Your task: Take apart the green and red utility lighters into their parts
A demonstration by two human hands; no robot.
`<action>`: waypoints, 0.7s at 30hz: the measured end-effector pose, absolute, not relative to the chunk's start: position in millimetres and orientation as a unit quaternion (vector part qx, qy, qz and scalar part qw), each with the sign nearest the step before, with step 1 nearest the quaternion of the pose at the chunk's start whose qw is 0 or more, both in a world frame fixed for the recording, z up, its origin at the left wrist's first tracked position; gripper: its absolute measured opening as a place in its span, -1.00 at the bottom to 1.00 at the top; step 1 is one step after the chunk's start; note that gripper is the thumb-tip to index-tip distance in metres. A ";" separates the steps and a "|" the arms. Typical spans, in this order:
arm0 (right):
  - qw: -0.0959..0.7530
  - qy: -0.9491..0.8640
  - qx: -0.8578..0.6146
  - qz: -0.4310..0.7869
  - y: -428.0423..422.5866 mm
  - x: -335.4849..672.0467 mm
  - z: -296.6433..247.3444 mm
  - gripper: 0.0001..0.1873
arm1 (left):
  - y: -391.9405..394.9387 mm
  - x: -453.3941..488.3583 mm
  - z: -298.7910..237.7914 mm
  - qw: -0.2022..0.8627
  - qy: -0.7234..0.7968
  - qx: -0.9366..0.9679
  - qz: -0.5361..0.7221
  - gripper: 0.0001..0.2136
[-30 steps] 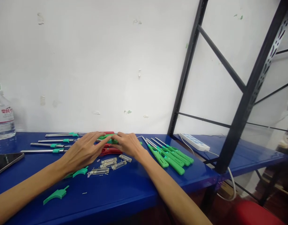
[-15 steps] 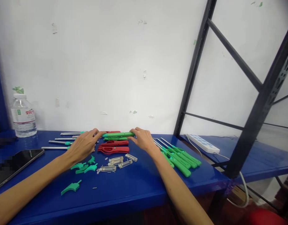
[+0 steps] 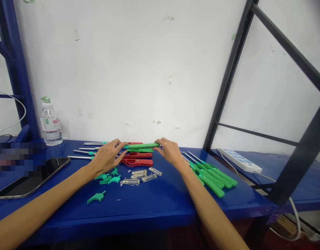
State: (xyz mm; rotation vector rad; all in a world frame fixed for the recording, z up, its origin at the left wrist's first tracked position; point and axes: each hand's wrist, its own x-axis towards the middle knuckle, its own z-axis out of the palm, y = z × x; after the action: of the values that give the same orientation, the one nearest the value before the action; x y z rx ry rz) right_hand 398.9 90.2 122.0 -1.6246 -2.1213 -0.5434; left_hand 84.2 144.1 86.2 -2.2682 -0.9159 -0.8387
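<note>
A green long-nosed lighter (image 3: 143, 146) is held level near the back of the table. My left hand (image 3: 106, 158) pinches its left end, fingers over the top. At its right end, my right hand (image 3: 170, 152) grips between thumb and fingers. Right below lie a green handle shell (image 3: 140, 150) and red handle shells (image 3: 139, 162). Several metal lighter tubes (image 3: 81, 157) extend out from behind my left hand. Nearer me are teal triggers (image 3: 96, 197) and clear fuel tanks (image 3: 131, 181). Several green lighters (image 3: 210, 184) with metal tubes lie beside my right forearm.
A phone (image 3: 32, 177) and a water bottle (image 3: 51, 125) are at the left of the blue table (image 3: 160, 205). A white wall stands behind. At the right are a black metal frame (image 3: 227, 80) and a white power strip (image 3: 239, 160) with its cable.
The view has turned a little left, so everything appears further right. Both hands keep hold of the green lighter's ends; my left thumb now sits lower, apart from the fingers.
</note>
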 end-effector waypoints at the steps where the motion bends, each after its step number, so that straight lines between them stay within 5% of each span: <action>1: 0.206 -0.763 -0.581 -0.195 90.4 398.5 121.7 -0.71 | 145.1 83.8 86.7 0.274 -0.344 -0.841 -0.314 -0.66; 21: 0.213 -0.766 -0.572 -0.200 90.4 396.6 120.1 -0.67 | 152.5 78.3 90.1 0.276 -0.343 -0.837 -0.325 -0.72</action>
State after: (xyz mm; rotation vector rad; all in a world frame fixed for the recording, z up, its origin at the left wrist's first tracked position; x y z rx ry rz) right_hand 396.6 90.4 120.1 -1.5884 -2.1262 -0.5565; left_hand 78.3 152.5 90.1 -2.2478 -0.9221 -0.8724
